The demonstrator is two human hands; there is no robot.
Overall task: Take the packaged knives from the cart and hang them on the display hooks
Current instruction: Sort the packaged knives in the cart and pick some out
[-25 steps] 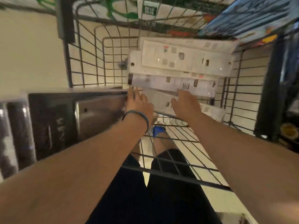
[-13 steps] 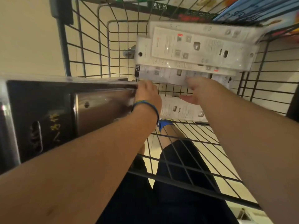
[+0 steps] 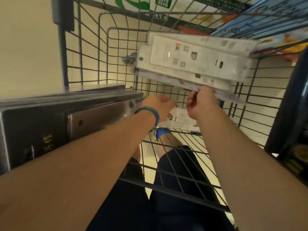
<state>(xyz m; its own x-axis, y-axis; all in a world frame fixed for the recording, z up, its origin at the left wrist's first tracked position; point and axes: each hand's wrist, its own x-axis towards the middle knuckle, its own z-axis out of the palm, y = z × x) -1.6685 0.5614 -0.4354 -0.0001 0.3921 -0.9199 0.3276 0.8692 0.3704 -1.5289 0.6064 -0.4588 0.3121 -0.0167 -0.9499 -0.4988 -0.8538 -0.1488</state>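
The right hand pinches the near edge of the packaged knives — likely to peel one off the stack resting in the cart. The left hand curls above a loose packet; its grip I cannot tell — wire walls crowd both sides, open room is upward

A milk carton beyond the cart reads "牛奶". Gold characters on the dark knife package and print on the white knife packs are too blurred to read.
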